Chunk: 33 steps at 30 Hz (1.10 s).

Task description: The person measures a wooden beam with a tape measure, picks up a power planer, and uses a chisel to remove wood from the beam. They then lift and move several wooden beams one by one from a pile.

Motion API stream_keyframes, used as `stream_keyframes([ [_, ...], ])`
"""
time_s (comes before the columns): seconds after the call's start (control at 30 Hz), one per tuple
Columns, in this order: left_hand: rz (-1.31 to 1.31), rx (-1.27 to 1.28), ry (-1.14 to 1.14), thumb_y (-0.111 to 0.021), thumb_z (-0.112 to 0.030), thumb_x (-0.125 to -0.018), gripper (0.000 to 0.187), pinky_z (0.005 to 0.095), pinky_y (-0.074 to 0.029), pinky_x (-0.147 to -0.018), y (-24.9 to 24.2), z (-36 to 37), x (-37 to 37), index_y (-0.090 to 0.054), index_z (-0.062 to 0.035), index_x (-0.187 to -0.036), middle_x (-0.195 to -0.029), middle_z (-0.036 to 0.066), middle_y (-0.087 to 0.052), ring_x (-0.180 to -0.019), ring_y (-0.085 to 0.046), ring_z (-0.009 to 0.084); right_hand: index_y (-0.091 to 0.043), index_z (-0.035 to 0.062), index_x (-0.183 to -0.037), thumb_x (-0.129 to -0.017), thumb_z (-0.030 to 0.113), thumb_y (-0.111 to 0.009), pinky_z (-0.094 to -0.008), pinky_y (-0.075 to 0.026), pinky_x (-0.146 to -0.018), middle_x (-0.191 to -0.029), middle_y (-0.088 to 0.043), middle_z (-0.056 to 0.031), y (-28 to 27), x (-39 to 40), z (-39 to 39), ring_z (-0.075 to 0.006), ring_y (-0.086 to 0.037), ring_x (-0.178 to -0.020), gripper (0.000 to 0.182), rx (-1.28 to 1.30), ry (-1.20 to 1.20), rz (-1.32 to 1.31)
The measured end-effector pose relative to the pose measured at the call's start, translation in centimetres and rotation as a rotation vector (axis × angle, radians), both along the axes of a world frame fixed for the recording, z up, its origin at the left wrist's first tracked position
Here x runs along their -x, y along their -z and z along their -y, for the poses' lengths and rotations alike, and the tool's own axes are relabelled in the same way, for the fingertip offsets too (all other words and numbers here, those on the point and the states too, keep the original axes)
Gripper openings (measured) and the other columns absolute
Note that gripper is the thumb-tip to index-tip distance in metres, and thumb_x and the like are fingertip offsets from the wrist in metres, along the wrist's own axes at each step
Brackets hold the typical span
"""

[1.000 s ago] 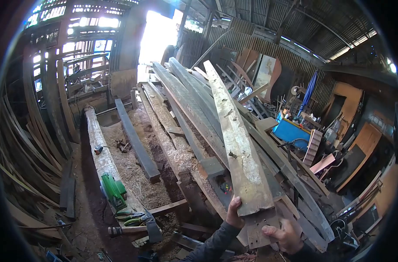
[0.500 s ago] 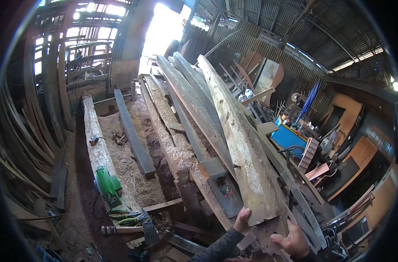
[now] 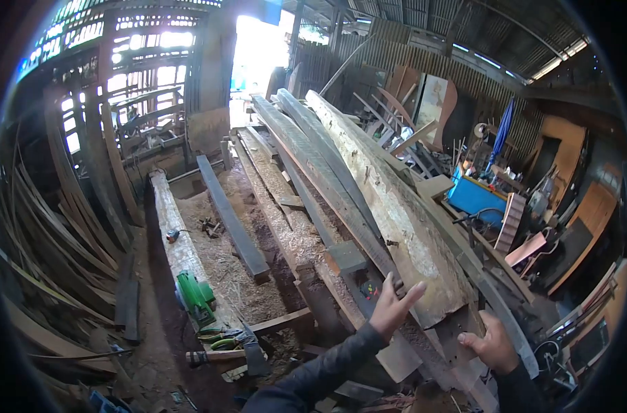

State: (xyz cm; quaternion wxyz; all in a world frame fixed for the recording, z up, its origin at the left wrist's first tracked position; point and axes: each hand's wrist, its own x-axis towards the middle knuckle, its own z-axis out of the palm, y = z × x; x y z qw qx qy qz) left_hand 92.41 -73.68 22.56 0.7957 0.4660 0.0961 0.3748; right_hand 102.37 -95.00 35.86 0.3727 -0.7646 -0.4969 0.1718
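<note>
A long, rough, pale-faced timber beam point(image 3: 396, 213) slants across the stack, its near end toward me. My left hand point(image 3: 394, 308) is open at the beam's left edge, thumb and fingers apart and holding nothing. By the near end, my right hand point(image 3: 494, 344) closes on the right edge of a darker wood piece point(image 3: 456, 339), thumb over its face; its other fingers are partly hidden. Just left of my left hand lies a short wood block point(image 3: 346, 257). Other long grey beams point(image 3: 320, 179) rest alongside the pale one.
On a whitish beam point(image 3: 175, 234) to the left sit a green power tool point(image 3: 196, 299) and an orange-and-dark tape measure point(image 3: 172, 235). A hatchet point(image 3: 253, 351) lies near its front end. Sawdust covers the ground. A blue cart point(image 3: 475, 199) stands at right.
My left hand has come off the beam's near end and moved up its left side, fingers spread. The view has shifted, while my right hand stays by the beam's end.
</note>
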Motion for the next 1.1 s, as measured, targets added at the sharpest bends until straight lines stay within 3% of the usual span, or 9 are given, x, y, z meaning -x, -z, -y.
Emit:
stream_keyframes([
  [0.07,-0.09,-0.058,-0.116,-0.073,-0.047,-0.094,0.1,0.0355,-0.044,-0.108,0.4,-1.0,-3.5,-0.015,0.0034,-0.158,-0.147,0.015,-0.05,-0.131,-0.052,0.0239,-0.061,-0.0076,-0.12,-0.081,0.014,-0.072,-0.0339,-0.051,-0.088,-0.102,-0.07,-0.0144,-0.6,-0.4,0.5,-0.0189,-0.065,-0.094,0.046,0.04,-0.04,0.005],
  [0.13,0.048,-0.047,0.25,-0.076,-0.054,-0.089,0.113,0.0352,-0.041,-0.112,-1.0,-2.1,-4.7,-0.011,0.0104,-0.156,-0.146,0.02,-0.049,-0.132,-0.051,0.0256,-0.059,-0.0076,-0.126,-0.08,0.013,-0.071,-0.0346,-0.052,-0.089,-0.104,-0.07,-0.0172,-1.1,-0.6,0.3,-0.0208,-0.066,-0.095,0.052,0.131,-0.027,-0.004],
  [0.2,-0.493,-0.087,-0.078,-0.082,-0.07,-0.073,0.14,0.0408,-0.035,-0.117,-1.6,-2.4,-7.4,-0.005,0.0114,-0.156,-0.15,0.031,-0.04,-0.141,-0.043,0.0336,-0.057,-0.0098,-0.129,-0.075,0.02,-0.072,-0.0378,-0.05,-0.095,-0.111,-0.07,-0.0218,0.5,-2.3,0.2,-0.0282,-0.067,-0.104,0.064,0.014,-0.085,0.059],
  [0.37,-0.681,0.102,-0.3,-0.083,-0.084,-0.051,0.169,0.0482,-0.028,-0.121,-4.7,-1.1,-9.2,0.008,0.0124,-0.156,-0.153,0.043,-0.022,-0.147,-0.024,0.0526,-0.058,-0.0094,-0.129,-0.082,0.026,-0.073,-0.0422,-0.044,-0.103,-0.12,-0.067,-0.0239,-0.5,-0.5,0.5,-0.0331,-0.061,-0.115,0.06,0.009,-0.124,-0.009],
  [0.6,-0.627,0.018,-0.314,-0.083,-0.067,-0.064,0.152,0.0406,-0.034,-0.117,-1.3,-1.2,-7.8,0.005,0.0193,-0.153,-0.147,0.041,-0.035,-0.141,-0.039,0.0457,-0.043,-0.0124,-0.146,-0.093,0.036,-0.073,-0.0461,-0.032,-0.117,-0.149,-0.047,-0.0332,0.3,0.7,0.5,-0.0446,-0.041,-0.142,0.078,0.139,-0.096,0.116],
  [0.77,-0.263,0.107,-0.142,-0.085,-0.057,-0.07,0.14,0.0334,-0.052,-0.099,-3.9,0.4,-3.5,-0.002,0.0187,-0.153,-0.121,0.025,-0.068,-0.106,-0.07,0.0306,-0.047,-0.0139,-0.143,-0.092,0.034,-0.073,-0.046,-0.034,-0.117,-0.143,-0.052,-0.0361,1.3,1.2,0.3,-0.0469,-0.046,-0.138,0.075,0.08,-0.037,0.271],
  [0.87,0.045,0.129,-0.112,-0.081,-0.031,-0.089,0.059,0.0391,-0.061,-0.084,1.1,-1.5,-6.7,-0.042,-0.0054,-0.125,-0.106,0.015,-0.07,-0.096,-0.072,0.0201,-0.051,-0.0155,-0.136,-0.09,0.031,-0.073,-0.0495,-0.047,-0.102,-0.123,-0.061,-0.0397,0.0,2.4,0.1,-0.0521,-0.059,-0.12,0.07,0.146,0.025,0.297],
  [0.93,0.063,0.155,-0.053,-0.08,-0.03,-0.086,0.072,0.0423,-0.061,-0.085,-2.5,0.0,-3.2,-0.036,-0.0028,-0.135,-0.12,0.017,-0.058,-0.11,-0.065,0.0227,-0.054,-0.0124,-0.133,-0.091,0.026,-0.072,-0.0534,-0.053,-0.082,-0.106,-0.063,-0.0418,-0.6,3.7,0.1,-0.0549,-0.065,-0.101,0.06,0.13,0.064,0.285],
  [1.1,0.317,0.387,0.182,-0.07,-0.033,-0.091,0.073,0.0458,-0.054,-0.1,-0.1,-0.2,-1.2,-0.034,-0.0063,-0.148,-0.131,0.014,-0.056,-0.117,-0.063,0.0281,-0.05,-0.0111,-0.135,-0.087,0.022,-0.073,-0.0534,-0.055,-0.079,-0.103,-0.066,-0.0381,0.1,7.2,-0.6,-0.0499,-0.068,-0.09,0.063,0.115,0.044,0.394],
])
